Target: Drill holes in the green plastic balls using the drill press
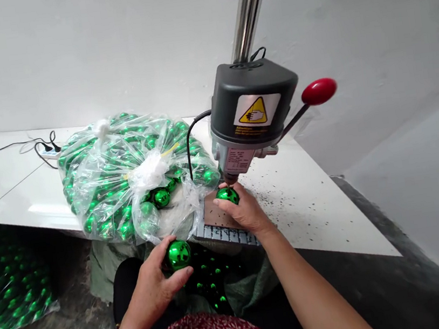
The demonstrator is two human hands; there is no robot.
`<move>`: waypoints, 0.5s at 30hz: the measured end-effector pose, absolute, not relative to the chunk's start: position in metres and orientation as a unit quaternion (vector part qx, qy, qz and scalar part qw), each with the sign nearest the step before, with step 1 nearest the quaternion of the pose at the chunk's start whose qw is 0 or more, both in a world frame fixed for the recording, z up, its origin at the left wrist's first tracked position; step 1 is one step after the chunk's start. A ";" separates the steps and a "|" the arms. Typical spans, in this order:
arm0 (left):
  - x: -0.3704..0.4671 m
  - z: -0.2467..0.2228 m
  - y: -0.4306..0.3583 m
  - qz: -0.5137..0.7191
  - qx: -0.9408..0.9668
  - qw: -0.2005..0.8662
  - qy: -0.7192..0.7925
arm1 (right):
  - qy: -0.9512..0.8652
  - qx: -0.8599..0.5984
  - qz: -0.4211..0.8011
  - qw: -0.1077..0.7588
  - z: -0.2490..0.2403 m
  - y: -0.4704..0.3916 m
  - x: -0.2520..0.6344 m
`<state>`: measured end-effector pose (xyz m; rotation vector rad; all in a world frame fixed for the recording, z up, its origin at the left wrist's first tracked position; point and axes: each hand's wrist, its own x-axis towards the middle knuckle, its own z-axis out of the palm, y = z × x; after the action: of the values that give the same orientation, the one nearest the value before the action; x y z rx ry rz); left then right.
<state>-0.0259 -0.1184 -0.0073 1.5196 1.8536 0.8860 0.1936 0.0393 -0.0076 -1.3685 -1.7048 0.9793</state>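
Well, a pale wall [105,50] backs the white table [333,219], its right part strewn with dark specks [263,192]. A clear bag [149,170] bulging with green balls sits left of the drill press [252,89], whose column is cut off above and whose chuck [231,178] points down. The left hand [154,282] curls around one shiny ball [180,254] near the table's front edge; the right hand [250,212] pinches another ball [227,195], partly finger-covered, beneath the chuck. Both are round, alike along every axis; I can't make out the drill tip
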 end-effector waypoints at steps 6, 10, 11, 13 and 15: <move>-0.026 -0.006 -0.120 0.339 0.564 0.296 0.692 | -0.670 -0.510 0.384 0.377 -0.013 0.040 0.196; -0.025 -0.008 -0.121 0.342 0.560 0.303 0.691 | -0.681 -0.509 0.375 0.369 -0.017 0.042 0.199; -0.024 -0.008 -0.121 0.341 0.560 0.304 0.691 | -0.675 -0.522 0.364 0.372 -0.018 0.042 0.197; -0.023 -0.007 -0.121 0.337 0.562 0.307 0.690 | -0.658 -0.552 0.340 0.382 -0.022 0.040 0.192; -0.023 -0.006 -0.121 0.333 0.565 0.310 0.689 | -0.645 -0.572 0.320 0.393 -0.025 0.038 0.187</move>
<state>-0.0225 -0.1206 -0.0059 1.4918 1.8194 0.8791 0.1871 0.0384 -0.0246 -1.4511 -1.6377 0.8125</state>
